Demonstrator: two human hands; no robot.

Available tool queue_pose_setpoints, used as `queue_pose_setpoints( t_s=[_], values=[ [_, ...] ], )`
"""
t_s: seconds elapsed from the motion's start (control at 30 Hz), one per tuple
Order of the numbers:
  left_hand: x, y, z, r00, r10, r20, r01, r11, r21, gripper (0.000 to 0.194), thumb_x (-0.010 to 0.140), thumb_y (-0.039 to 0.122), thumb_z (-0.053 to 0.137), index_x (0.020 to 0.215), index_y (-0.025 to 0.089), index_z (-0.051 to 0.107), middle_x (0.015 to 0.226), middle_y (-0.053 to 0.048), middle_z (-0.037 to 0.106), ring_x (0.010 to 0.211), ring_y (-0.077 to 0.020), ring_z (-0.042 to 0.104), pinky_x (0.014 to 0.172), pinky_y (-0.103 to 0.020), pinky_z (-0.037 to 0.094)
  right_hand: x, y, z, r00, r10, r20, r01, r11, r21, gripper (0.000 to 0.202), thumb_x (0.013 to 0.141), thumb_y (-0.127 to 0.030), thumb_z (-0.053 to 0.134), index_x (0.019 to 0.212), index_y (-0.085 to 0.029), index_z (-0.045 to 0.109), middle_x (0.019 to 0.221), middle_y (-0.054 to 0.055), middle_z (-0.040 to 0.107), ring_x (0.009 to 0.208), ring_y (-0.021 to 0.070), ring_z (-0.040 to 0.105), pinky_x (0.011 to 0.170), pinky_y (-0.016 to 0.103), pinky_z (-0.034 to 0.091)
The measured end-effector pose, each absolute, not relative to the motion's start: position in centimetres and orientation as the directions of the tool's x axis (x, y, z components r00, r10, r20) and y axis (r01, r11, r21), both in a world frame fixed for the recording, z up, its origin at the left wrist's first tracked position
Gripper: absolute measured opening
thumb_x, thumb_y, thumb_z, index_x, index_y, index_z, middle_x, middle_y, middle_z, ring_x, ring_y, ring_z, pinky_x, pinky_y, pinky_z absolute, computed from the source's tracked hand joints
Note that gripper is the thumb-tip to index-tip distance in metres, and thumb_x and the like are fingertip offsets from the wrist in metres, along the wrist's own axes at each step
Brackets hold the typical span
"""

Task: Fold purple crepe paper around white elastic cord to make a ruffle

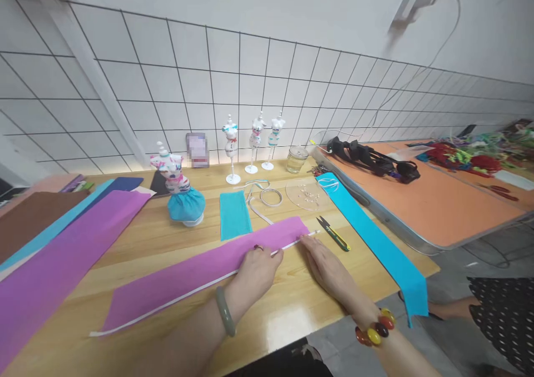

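A long purple fabric strip [175, 285] lies slantwise on the wooden table, with a narrow white ribbon [187, 293] along its near edge. My left hand [255, 274] rests on the fabric, fingers bent down onto it and thumb apart, beside the ribbon. At the strip's right end my right hand [323, 260] has its fingertips together on the ribbon, whose tip sticks out beyond them. Its thumb is mostly hidden. Yellow-and-green thread snips [336, 235] lie just right of this hand. Behind the strip is a small turquoise fabric piece [234, 216].
Several small mannequins [231, 143] stand at the back, one in a blue skirt [186, 204]. A glass jar [297, 160], clear dish [306, 193] and ribbon roll [271, 197] are nearby. A blue strip [375, 243] hangs over the table edge. More fabrics [70, 249] lie left.
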State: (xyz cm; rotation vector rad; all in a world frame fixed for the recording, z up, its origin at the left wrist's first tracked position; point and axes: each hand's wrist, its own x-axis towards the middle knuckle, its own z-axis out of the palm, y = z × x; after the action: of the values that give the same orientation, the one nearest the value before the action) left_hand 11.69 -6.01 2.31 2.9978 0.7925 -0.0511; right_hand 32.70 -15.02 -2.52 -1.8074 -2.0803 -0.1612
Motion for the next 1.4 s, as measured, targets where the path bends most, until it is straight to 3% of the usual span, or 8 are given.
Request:
queue_pose_setpoints(
  t_s=[0.3, 0.53, 0.8, 1.03, 1.4],
  values=[
    [7.7, -7.5, 1.8, 0.829, 0.559, 0.014, 0.559, -0.829, 0.012, 0.044, 0.078, 0.001, 0.041, 0.119, 0.015, 0.049, 0.089, -0.012, 0.062, 0.079, -0.0244, 0.06, 0.064, -0.034, 0.049, 32.2, -14.7, -3.0, -0.167, 0.933, 0.318, 0.97, 0.213, -0.116, 0.044, 0.091, -0.018, 0.033, 0.134, -0.013, 0.038, 0.128, 0.015, 0.053, 0.118, 0.023, 0.05, 0.103, 0.046, 0.038],
    [1.9, -8.4, 2.2, 0.746, 0.664, -0.051, 0.665, -0.747, 0.017, 0.051, 0.076, -0.003, 0.038, 0.123, 0.015, 0.048, 0.092, -0.01, 0.062, 0.081, -0.0235, 0.059, 0.069, -0.035, 0.049, 27.8, -14.6, -2.8, -0.282, 0.918, 0.278, 0.946, 0.315, -0.079, 0.047, 0.088, -0.011, 0.032, 0.135, -0.012, 0.038, 0.132, 0.015, 0.049, 0.122, 0.021, 0.046, 0.104, 0.045, 0.037],
    [-4.6, -10.0, 1.7, 0.574, 0.81, -0.123, 0.814, -0.58, -0.02, 0.051, 0.079, 0.0, 0.039, 0.126, 0.017, 0.046, 0.093, -0.01, 0.062, 0.084, -0.0239, 0.059, 0.069, -0.035, 0.049, 21.3, -14.5, -3.3, -0.421, 0.844, 0.333, 0.895, 0.445, 0.005, 0.046, 0.086, -0.006, 0.033, 0.131, -0.007, 0.042, 0.133, 0.017, 0.048, 0.125, 0.0223, 0.042, 0.103, 0.045, 0.038],
    [-9.3, -11.4, 0.7, 0.443, 0.896, -0.024, 0.896, -0.443, 0.002, 0.045, 0.081, 0.005, 0.041, 0.123, 0.018, 0.051, 0.096, -0.008, 0.063, 0.086, -0.0225, 0.059, 0.073, -0.035, 0.049, 16.0, -14.3, -2.9, -0.485, 0.822, 0.299, 0.853, 0.52, -0.046, 0.049, 0.087, -0.008, 0.034, 0.135, -0.009, 0.038, 0.135, 0.014, 0.046, 0.128, 0.0221, 0.037, 0.103, 0.044, 0.039],
    [-15.4, -12.1, -1.2, 0.231, 0.964, 0.132, 0.972, -0.233, 0.004, 0.043, 0.079, 0.005, 0.041, 0.117, 0.016, 0.057, 0.089, -0.009, 0.065, 0.082, -0.0214, 0.062, 0.072, -0.034, 0.048, 7.9, -13.4, -2.3, -0.62, 0.709, 0.337, 0.737, 0.673, -0.06, 0.053, 0.078, 0.001, 0.034, 0.13, -0.004, 0.043, 0.133, 0.017, 0.047, 0.127, 0.0233, 0.039, 0.102, 0.045, 0.04]
  ],
)
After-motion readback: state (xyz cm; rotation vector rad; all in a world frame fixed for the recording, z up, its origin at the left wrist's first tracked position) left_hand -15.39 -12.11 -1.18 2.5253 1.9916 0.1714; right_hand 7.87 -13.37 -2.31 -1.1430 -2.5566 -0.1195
